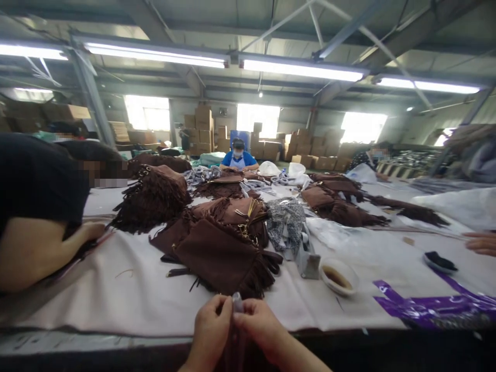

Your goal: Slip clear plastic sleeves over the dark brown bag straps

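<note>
At the table's front edge, my left hand (213, 325) and my right hand (259, 324) are side by side, both closed on a narrow translucent plastic piece (237, 305). The piece stands upright between the fingertips, and its lower part hangs down blurred below the hands. Just beyond them lies a pile of dark brown fringed bags (220, 253) with gold-coloured clasps. A tape dispenser (309, 258) and a round bowl of brown liquid (338, 277) sit to the right of the bags.
A person in black (39, 196) leans over the table (155, 294) at left. More fringed bags (155, 191) lie behind. Purple plastic packaging (437, 307) and a small dark-filled dish (440, 262) are at right, near another person's hand (482, 243). A person in blue (239, 157) sits opposite.
</note>
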The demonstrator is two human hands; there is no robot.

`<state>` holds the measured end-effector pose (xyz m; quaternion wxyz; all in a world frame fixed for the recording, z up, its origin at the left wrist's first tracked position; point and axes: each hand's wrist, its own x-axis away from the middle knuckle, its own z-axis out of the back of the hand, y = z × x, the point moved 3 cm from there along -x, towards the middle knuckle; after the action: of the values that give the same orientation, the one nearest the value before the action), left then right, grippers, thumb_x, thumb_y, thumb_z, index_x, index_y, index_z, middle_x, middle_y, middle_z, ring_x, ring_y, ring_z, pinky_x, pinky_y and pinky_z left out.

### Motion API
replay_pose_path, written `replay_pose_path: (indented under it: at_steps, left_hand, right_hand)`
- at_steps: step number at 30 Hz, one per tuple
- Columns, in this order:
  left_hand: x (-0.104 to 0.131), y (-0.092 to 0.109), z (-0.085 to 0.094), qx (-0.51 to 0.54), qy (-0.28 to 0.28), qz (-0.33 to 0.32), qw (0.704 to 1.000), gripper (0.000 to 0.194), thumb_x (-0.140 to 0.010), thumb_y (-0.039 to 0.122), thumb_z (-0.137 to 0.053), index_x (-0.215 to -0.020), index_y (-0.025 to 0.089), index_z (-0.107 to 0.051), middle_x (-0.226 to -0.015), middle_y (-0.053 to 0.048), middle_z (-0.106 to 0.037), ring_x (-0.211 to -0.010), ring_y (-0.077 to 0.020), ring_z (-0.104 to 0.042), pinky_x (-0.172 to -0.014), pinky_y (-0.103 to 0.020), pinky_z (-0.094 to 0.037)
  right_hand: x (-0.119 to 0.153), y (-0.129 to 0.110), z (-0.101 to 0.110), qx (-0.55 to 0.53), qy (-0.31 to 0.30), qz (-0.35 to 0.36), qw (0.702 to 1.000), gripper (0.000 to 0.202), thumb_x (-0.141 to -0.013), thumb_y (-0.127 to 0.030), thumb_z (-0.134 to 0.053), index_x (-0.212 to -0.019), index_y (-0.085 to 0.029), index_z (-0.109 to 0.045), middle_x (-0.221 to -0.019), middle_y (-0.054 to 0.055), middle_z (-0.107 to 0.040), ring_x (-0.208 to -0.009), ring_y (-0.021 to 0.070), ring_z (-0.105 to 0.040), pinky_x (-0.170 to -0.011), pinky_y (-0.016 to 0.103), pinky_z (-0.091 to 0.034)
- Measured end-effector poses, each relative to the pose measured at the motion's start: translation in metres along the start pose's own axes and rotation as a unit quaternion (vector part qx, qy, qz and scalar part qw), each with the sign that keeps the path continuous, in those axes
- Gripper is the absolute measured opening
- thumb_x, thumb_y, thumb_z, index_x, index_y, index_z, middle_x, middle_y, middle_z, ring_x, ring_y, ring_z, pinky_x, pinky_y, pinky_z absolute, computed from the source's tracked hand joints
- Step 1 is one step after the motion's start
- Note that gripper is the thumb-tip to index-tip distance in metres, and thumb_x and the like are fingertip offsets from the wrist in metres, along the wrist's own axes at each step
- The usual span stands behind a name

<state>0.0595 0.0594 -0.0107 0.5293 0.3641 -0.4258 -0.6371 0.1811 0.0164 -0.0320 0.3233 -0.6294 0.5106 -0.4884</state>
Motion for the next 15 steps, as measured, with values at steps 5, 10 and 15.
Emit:
replay_pose_path:
  at_steps: [5,10,15]
  left_hand:
    - [0.0,-0.008,-0.002,0.072,0.005,0.01,0.997,0.035,-0.077,0.054,-0.058,-0.079,0.019,-0.064,-0.074,-0.002,-0.068,-0.074,-0.0218,-0.063,-0.068,-0.029,-0.048]
    - [0.044,-0.017,-0.009,0.211,-0.076,0.098,0.97,0.05,-0.074,0.058,-0.065,-0.099,0.015,-0.058,-0.085,-0.008,-0.068,-0.074,-0.0211,-0.064,-0.067,-0.031,-0.05]
    - [0.076,-0.012,-0.023,0.274,-0.183,0.206,0.921,0.049,-0.075,0.058,-0.063,-0.091,0.013,-0.056,-0.068,-0.005,-0.062,-0.059,-0.0176,-0.061,-0.055,-0.028,-0.046]
  right_hand:
    - [-0.012,0.003,0.004,-0.032,0.053,-0.022,0.998,0.029,-0.054,-0.031,-0.08,-0.071,-0.01,-0.068,-0.055,0.003,-0.064,-0.049,0.0147,-0.057,-0.049,0.025,-0.041]
    - [-0.017,-0.006,0.007,-0.033,0.054,-0.019,0.998,0.035,-0.054,-0.037,-0.081,-0.071,-0.012,-0.062,-0.053,-0.001,-0.061,-0.045,0.0115,-0.054,-0.046,0.024,-0.041]
    - [-0.024,-0.009,0.008,-0.069,0.092,-0.05,0.992,0.036,-0.056,-0.039,-0.082,-0.065,-0.016,-0.055,-0.048,-0.003,-0.057,-0.04,0.01,-0.051,-0.041,0.023,-0.04]
